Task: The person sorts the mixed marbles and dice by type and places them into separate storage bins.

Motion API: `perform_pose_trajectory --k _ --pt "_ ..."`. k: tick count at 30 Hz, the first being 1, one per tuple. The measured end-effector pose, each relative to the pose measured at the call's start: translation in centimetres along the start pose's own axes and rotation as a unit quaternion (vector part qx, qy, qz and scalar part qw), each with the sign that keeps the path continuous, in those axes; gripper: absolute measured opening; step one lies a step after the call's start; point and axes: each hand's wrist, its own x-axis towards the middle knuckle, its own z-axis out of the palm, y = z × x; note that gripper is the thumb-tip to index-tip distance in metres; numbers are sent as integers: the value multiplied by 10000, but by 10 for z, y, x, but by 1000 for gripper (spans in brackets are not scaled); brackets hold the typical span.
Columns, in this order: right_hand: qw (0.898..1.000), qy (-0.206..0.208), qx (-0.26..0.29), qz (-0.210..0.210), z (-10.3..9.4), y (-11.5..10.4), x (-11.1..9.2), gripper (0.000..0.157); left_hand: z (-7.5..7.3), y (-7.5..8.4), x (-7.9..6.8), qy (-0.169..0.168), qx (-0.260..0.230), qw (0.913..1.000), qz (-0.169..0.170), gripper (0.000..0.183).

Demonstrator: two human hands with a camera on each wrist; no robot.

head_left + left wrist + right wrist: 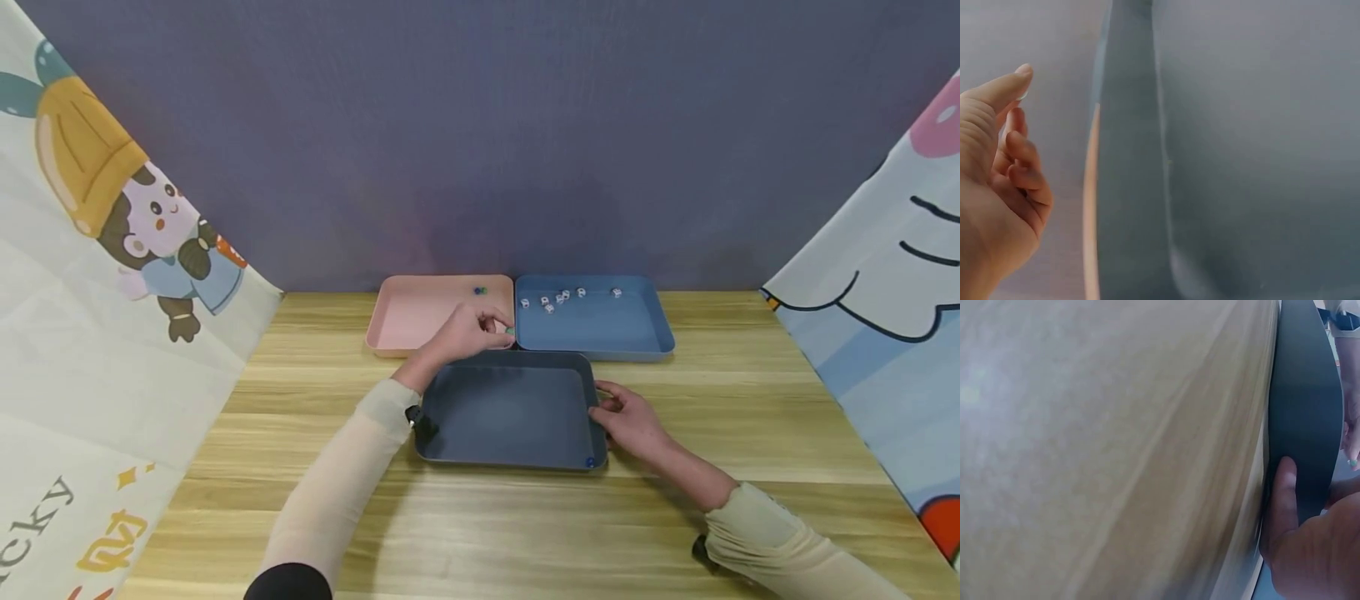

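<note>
My left hand (467,332) is over the right end of the pink tray (405,327). Thumb and index finger pinch a small green piece (511,331), mostly hidden by the fingertips; its kind is unclear. In the left wrist view the other fingers of the left hand (1004,169) curl loosely. The dark grey tray (502,417) lies in front, with a small dark-blue piece (591,462) in its near right corner. My right hand (630,423) grips this tray's right side. In the right wrist view one finger (1284,494) lies along its outer wall.
Several white dice (565,296) lie in the blue tray (600,333), right of the pink one. Small blue and green pieces (480,291) sit at the pink tray's back. A dark wall (495,150) rises behind the wooden table (300,400); printed cloths flank both sides.
</note>
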Motion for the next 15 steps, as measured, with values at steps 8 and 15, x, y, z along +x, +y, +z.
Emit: perform_pose_trajectory --k 8,15 --pt "9999 82 -115 61 0 -1 -1 55 7 -19 11 456 -136 9986 -212 20" --pt "9998 106 -131 84 2 0 0 55 8 -26 15 498 -215 9975 -456 25"
